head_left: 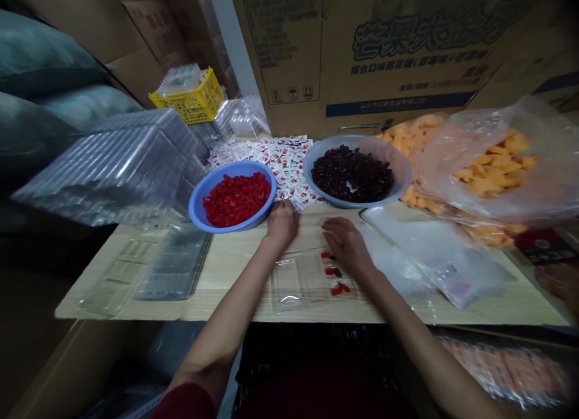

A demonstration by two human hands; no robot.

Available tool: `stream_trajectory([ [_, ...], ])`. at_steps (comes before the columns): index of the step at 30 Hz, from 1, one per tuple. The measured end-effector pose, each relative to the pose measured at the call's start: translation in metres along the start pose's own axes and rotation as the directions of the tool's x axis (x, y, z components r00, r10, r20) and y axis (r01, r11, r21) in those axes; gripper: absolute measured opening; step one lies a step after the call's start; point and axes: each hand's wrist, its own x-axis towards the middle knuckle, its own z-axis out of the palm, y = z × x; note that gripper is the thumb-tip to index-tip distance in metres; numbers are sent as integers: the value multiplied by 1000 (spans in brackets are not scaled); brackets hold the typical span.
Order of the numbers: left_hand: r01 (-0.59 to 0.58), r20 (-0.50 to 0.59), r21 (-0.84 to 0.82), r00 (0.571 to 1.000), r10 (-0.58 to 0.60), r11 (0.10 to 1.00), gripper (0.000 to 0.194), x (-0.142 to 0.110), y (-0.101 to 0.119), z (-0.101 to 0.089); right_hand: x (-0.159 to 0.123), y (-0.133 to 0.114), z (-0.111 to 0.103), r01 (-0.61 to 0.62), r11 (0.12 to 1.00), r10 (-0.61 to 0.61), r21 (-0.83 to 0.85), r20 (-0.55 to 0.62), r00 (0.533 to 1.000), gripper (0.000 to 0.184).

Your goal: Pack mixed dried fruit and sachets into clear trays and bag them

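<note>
Three red portions (329,272) placed, clear tray (312,284), right side, the nearest showing no dark pieces (338,274); left hand (283,222), right hand (346,243): whether either grip holds anything, I cannot tell.

Pale wood table (226,256), brown cartons (289,63) behind, dim light.
</note>
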Motion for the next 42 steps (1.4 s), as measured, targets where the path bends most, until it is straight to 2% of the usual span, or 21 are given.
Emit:
stream_trajectory([
  [3, -24, 15, 23, 1000, 24, 999, 22, 6, 3, 13, 45, -5, 36, -17, 967, 60, -254, 162, 985, 23],
  [5, -64, 40, 22, 997, 63, 998, 24, 3, -2, 11, 70, -10, 53, -24, 935, 104, -355, 209, 972, 23],
  [7, -97, 60, 14, 994, 96, 995, 27, -6, -10, 1, 89, -12, 66, -43, 920, 131, -390, 203, 970, 25],
  [10, -156, 42, -180, 985, 166, 971, 30, -35, -17, -22, 106, -7, 74, -63, 901, 167, -429, 211, 963, 30],
  [12, -185, 55, -372, 974, 221, 909, 28, -59, -16, -37, 110, -3, 72, -65, 899, 180, -434, 230, 956, 32],
  [14, -184, 109, -464, 959, 262, 867, 26, -80, -11, -46, 107, -2, 64, -62, 902, 183, -427, 248, 951, 31],
  [16, -189, 134, -458, 951, 278, 869, 25, -93, -4, -46, 97, -6, 53, -55, 906, 177, -420, 257, 950, 28],
  [18, -211, 112, -432, 952, 284, 877, 25, -98, 3, -38, 79, -13, 38, -54, 934, 140, -353, 223, 965, 26],
  [21, -223, 80, -400, 958, 276, 889, 22, -97, 7, -23, 41, -24, 12, -63, 994, 71, -92, 79, 994, 20],
  [24, -162, 42, -355, 981, 189, 921, 13, -98, 7, -22, 2, -34, -15, -150, 977, 156, 153, -32, 987, 14],
  [25, -138, 8, -363, 988, 151, 921, 12, -99, 7, -25, -9, -37, -22, -201, 957, 212, 207, -29, 977, 14],
  [27, -117, -33, -467, 993, 115, 877, 18, -104, 9, -38, -26, -45, -32, -294, 911, 292, 290, 51, 955, 17],
  [30, -100, 67, -697, 977, 204, 710, 28, -114, 15, -57, -41, -54, -32, -341, 856, 267, 390, 233, 935, 16],
  [31, -73, 117, -735, 966, 232, 674, 28, -118, 17, -61, -44, -55, -30, -335, 847, 239, 412, 267, 934, 15],
  [33, -7, 182, -745, 960, 214, 667, 19, -126, 20, -62, -51, -56, -23, -322, 839, 208, 439, 288, 935, 13],
  [37, 97, 222, -711, 971, 92, 697, 13, -141, 20, -46, -69, -50, -20, -291, 872, 222, 393, 211, 952, 19],
  [39, 111, 238, -688, 968, 78, 717, 15, -148, 19, -35, -81, -48, -22, -211, 929, 172, 305, 150, 974, 14],
  [42, 79, 211, -627, 975, 72, 775, 15, -152, 22, -24, -97, -49, -24, -108, 974, 78, 201, 151, 985, 14],
])
